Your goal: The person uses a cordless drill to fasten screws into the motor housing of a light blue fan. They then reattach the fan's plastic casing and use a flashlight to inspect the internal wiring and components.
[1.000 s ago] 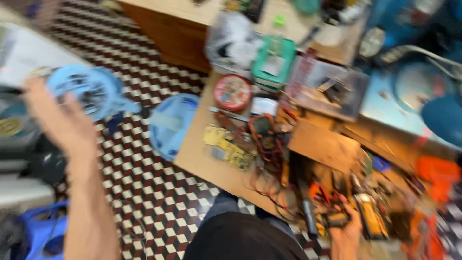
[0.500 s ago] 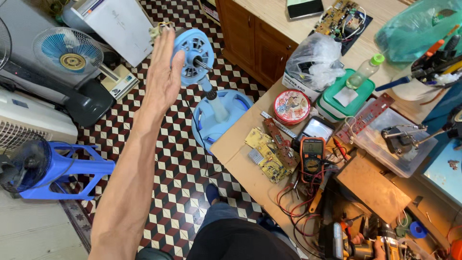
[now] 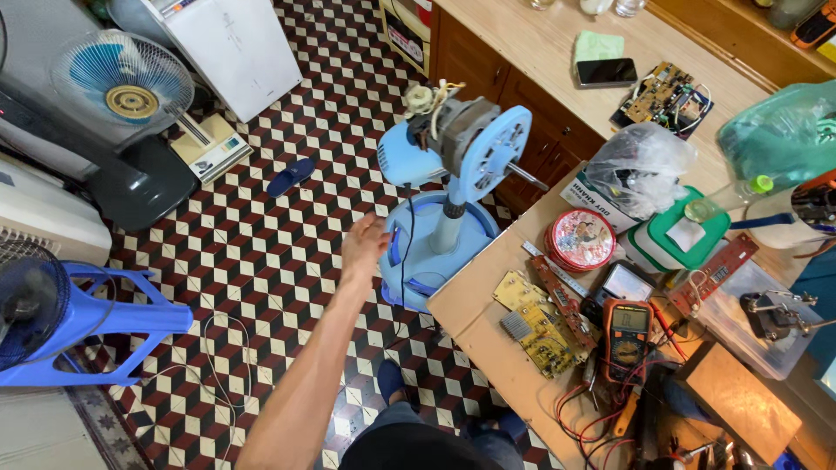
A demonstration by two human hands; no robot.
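The left hand (image 3: 364,245) reached out over the tiled floor with its fingers loosely spread, gripping nothing; its fingertips were at or just short of the blue round base (image 3: 433,252) of a stripped pedestal fan (image 3: 453,152), and whether they touched could not be told. The right hand was out of view.

The fan stood on the floor just beyond the hand, upright on a short stem, its guard and blades gone, the bare motor (image 3: 457,130) and its shaft exposed, with loose wires (image 3: 433,94) bunched at the top rear. A thin dark cord (image 3: 407,228) hung down from the head past the fingers to the base.

To the right of the hand, the corner of a wooden workbench (image 3: 475,313) came right up beside the base, carrying circuit boards (image 3: 535,318) and a multimeter (image 3: 627,335).

The head looked heavy for its narrow stem, so a nudge at the base could probably tip the fan toward the bench. Fingers could also snag the hanging cord and tug the loose wiring.
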